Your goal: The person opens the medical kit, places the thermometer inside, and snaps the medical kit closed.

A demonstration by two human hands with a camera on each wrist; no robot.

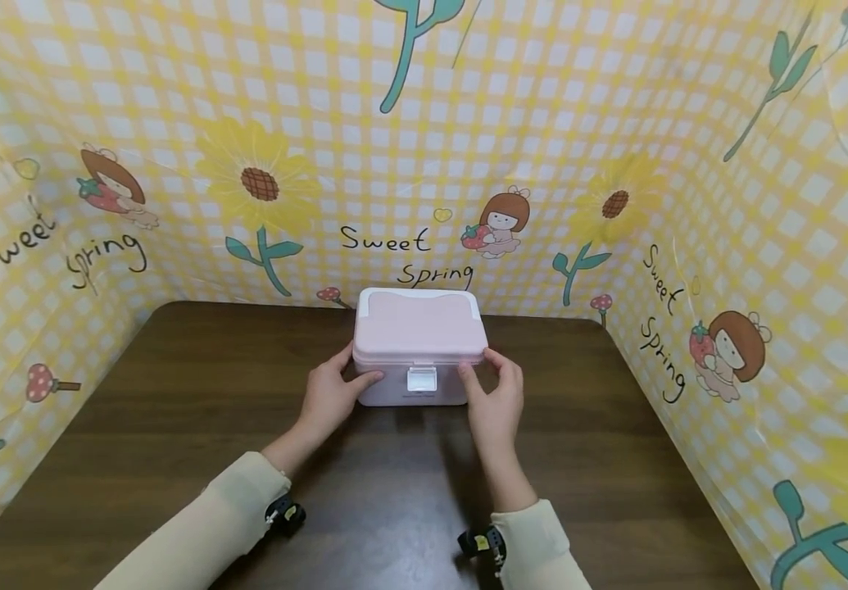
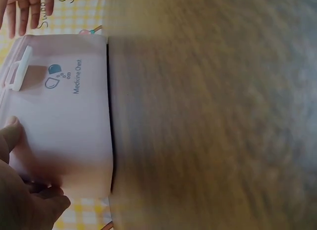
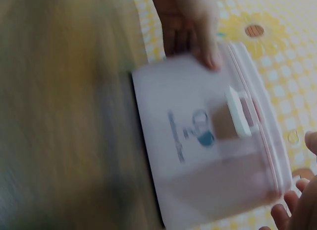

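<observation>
A pale pink medicine chest (image 1: 419,328) with a white-trimmed lid stands on the dark wooden table, lid down. Its white front latch (image 2: 21,69) tilts outward above printed capsules and the words "Medicine Chest". My left hand (image 1: 330,395) grips the chest's left side, thumb on the front face and fingers around the corner. At the right front corner is my right hand (image 1: 496,401), thumb and fingers spread near the lid's edge. The right wrist view catches the right hand's fingers (image 3: 292,202) loosely bent beside the lid.
The dark wooden table (image 1: 394,492) runs back to a yellow checked cloth (image 1: 424,164) printed with flowers and "Sweet Spring", which rises at the back and both sides. The chest sits near the table's far edge. Small black cameras (image 1: 287,516) are strapped at both wrists.
</observation>
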